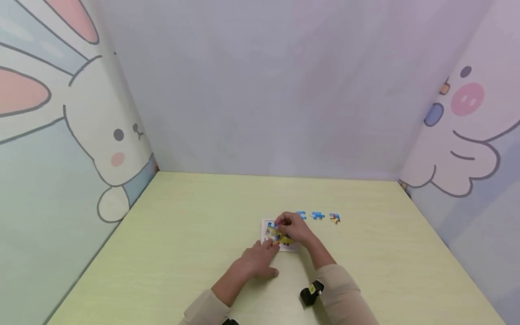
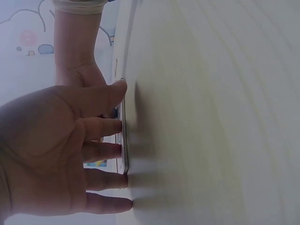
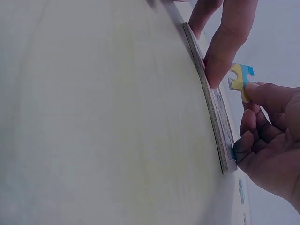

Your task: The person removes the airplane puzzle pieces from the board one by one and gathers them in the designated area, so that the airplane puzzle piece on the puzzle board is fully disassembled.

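A small jigsaw puzzle in a white-rimmed tray (image 1: 263, 228) lies on the table, with several pieces forming part of a yellow and blue picture. My right hand (image 1: 295, 229) is over the tray and pinches a yellow and blue puzzle piece (image 3: 242, 77) between thumb and finger. In the right wrist view that piece stands tilted above the tray's surface. My left hand (image 1: 259, 261) lies at the tray's near left side, its fingers stretched out and fingertips touching the tray's edge and the table. Part of the picture is hidden beneath both hands.
Beyond the tray, to the right, lie loose puzzle pieces: a blue one (image 1: 301, 215) partly behind the right hand, another blue one (image 1: 317, 215), and a multicoloured one (image 1: 335, 218). A small black device (image 1: 311, 293) sits by the right sleeve. Cartoon-printed walls surround the pale yellow table (image 1: 195, 234).
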`<move>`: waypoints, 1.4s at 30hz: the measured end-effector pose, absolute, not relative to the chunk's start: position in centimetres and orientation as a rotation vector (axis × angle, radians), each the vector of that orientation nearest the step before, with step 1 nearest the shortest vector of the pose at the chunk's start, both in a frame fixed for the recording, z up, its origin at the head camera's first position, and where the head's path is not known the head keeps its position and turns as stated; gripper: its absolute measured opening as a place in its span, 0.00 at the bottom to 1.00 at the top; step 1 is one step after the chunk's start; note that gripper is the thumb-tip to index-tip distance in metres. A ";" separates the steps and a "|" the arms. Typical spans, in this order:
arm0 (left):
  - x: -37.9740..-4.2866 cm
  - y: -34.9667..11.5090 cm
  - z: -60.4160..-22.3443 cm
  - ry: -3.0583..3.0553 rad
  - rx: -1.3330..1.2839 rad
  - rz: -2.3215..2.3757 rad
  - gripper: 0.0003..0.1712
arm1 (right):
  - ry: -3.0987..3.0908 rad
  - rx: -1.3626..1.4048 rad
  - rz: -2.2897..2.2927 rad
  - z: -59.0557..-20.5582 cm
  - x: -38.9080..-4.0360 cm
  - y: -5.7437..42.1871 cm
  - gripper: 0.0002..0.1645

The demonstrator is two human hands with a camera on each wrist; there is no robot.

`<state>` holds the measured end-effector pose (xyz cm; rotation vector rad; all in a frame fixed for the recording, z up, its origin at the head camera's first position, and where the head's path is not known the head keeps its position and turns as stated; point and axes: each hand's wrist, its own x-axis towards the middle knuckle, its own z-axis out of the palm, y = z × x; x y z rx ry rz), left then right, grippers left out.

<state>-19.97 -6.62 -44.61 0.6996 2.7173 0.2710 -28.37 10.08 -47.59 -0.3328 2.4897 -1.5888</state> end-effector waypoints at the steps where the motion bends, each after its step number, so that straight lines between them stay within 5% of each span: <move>1: -20.0 -6.6 -44.6 2.716 0.694 0.276 0.38 | 2.497 -0.328 -1.590 -47.5 -28.2 10.2 0.04; 42: -19.9 -7.1 -45.4 2.764 0.703 0.287 0.35 | 2.669 -0.215 -1.489 -47.4 -27.9 18.7 0.05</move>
